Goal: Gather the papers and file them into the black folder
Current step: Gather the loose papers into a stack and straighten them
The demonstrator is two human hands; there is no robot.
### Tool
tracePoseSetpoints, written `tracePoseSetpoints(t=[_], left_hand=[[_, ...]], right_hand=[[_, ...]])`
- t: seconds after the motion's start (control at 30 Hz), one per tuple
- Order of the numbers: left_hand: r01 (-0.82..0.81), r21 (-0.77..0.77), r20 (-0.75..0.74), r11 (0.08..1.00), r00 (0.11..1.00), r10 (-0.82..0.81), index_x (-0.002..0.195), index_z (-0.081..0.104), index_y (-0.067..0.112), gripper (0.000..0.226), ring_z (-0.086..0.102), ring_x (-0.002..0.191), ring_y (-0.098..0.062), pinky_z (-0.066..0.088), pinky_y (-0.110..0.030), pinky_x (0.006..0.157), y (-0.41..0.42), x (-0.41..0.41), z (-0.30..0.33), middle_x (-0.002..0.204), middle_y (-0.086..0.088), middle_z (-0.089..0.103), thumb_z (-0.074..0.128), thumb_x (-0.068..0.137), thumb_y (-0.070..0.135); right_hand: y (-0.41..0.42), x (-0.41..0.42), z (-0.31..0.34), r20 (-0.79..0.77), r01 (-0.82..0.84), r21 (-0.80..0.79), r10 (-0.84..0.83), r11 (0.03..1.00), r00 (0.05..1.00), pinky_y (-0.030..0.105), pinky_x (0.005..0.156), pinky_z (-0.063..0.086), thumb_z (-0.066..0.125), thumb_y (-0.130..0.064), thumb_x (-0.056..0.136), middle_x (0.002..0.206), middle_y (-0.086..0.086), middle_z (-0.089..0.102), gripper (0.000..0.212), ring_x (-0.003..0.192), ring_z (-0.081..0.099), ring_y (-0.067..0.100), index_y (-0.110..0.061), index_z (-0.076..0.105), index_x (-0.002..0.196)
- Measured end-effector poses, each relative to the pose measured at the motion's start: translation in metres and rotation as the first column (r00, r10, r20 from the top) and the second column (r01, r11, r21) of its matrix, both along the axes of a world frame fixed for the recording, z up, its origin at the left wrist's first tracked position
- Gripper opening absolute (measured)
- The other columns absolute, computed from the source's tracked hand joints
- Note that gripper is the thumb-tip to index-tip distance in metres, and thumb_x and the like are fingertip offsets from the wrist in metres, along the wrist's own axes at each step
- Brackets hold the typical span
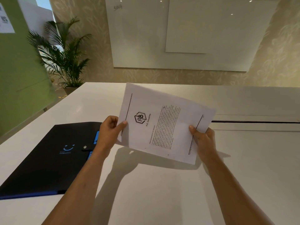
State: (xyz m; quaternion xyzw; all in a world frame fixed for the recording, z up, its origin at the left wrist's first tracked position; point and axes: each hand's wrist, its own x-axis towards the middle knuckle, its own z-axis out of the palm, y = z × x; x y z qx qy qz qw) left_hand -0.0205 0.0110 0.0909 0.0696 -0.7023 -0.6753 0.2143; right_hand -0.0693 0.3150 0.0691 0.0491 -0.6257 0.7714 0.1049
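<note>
Here, seen from the head camera, a person holds a thin sheaf of printed papers (164,125) in the air above a white tabletop (154,192), the left hand (109,132) pinching one short edge and the right hand (203,142) pinching the other, thumbs on top. The black folder (48,159) lies flat on the tabletop to the left, just beside the left forearm, its snap strap apparently fastened. The sheets look light and limp and would likely sag or fan apart if gripped at one corner; holding both short edges, as now, seems the surest way to keep them squared. How many sheets are in the sheaf cannot be told, the body text is too small to read, and the folder's right edge is hidden behind the left hand and forearm. A potted palm (63,54) stands beyond the tabletop.
</note>
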Motion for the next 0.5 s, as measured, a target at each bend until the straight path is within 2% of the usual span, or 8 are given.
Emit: tracePoseSetpoints(t=[0.07,0.13,0.2,0.27,0.33,0.4,0.5], left_hand=[[0.049,0.113,-0.010,0.992,0.999,-0.048,0.084,0.057,0.013,0.010,0.061,0.085,-0.026,0.049,-0.043,0.081,-0.007,0.003,0.002,0.093,-0.014,0.064,0.065,0.089,0.015],[0.113,0.277,-0.050,0.954,0.993,-0.103,0.084,0.056,0.015,0.008,0.061,0.084,-0.023,0.047,-0.044,0.084,-0.002,0.005,0.003,0.089,-0.010,0.063,0.059,0.092,0.014],[0.199,0.375,-0.112,0.906,0.979,-0.168,0.090,0.056,0.018,0.003,0.065,0.088,-0.021,0.048,-0.045,0.084,0.017,0.007,0.003,0.092,-0.006,0.067,0.056,0.093,0.016],[0.264,0.449,-0.170,0.853,0.963,-0.209,0.103,0.057,0.019,0.015,0.066,0.098,-0.024,0.051,-0.045,0.084,0.044,0.009,0.002,0.105,-0.007,0.068,0.059,0.089,0.019],[0.300,0.516,-0.216,0.802,0.952,-0.217,0.121,0.056,0.020,0.035,0.062,0.111,-0.029,0.050,-0.049,0.092,0.071,0.009,0.001,0.121,-0.010,0.066,0.063,0.087,0.015],[0.243,0.530,-0.215,0.812,0.965,-0.149,0.131,0.053,0.024,0.048,0.060,0.119,-0.027,0.045,-0.051,0.101,0.089,0.007,0.000,0.127,-0.006,0.064,0.065,0.088,0.009],[0.015,0.478,-0.122,0.878,0.991,0.050,0.123,0.056,0.029,0.043,0.064,0.110,-0.018,0.050,-0.047,0.099,0.096,0.002,0.002,0.116,0.003,0.069,0.067,0.087,0.008]], right_hand=[[-0.003,0.003,0.002,0.008,0.008,-0.107,-0.008,0.994,1.000,0.027,0.066,0.059,0.060,-0.001,0.093,0.092,-0.005,0.079,0.019,0.085,0.075,0.015,-0.013,0.071,0.101],[-0.009,0.003,-0.001,0.053,0.041,-0.238,-0.029,0.970,0.998,0.023,0.064,0.058,0.059,0.001,0.093,0.087,-0.009,0.079,0.020,0.081,0.074,0.008,-0.015,0.070,0.099],[-0.021,0.004,-0.005,0.130,0.086,-0.353,-0.042,0.932,0.991,0.027,0.068,0.057,0.062,-0.001,0.091,0.088,-0.010,0.079,0.020,0.080,0.074,0.006,-0.015,0.069,0.102],[-0.037,0.005,-0.011,0.204,0.099,-0.451,-0.005,0.887,0.979,0.036,0.077,0.057,0.066,-0.003,0.089,0.102,-0.003,0.078,0.028,0.091,0.074,0.015,-0.014,0.068,0.115],[-0.053,0.008,-0.018,0.243,0.094,-0.507,0.037,0.857,0.969,0.041,0.080,0.058,0.067,-0.005,0.089,0.112,0.004,0.075,0.035,0.100,0.072,0.024,-0.014,0.066,0.123],[-0.068,0.014,-0.023,0.253,0.082,-0.548,0.071,0.833,0.965,0.045,0.085,0.058,0.067,-0.007,0.088,0.117,0.008,0.073,0.038,0.105,0.070,0.029,-0.013,0.065,0.125],[-0.078,0.020,-0.030,0.237,0.038,-0.586,0.126,0.810,0.963,0.052,0.096,0.053,0.069,-0.012,0.085,0.124,0.011,0.070,0.047,0.114,0.066,0.032,-0.013,0.060,0.132]])
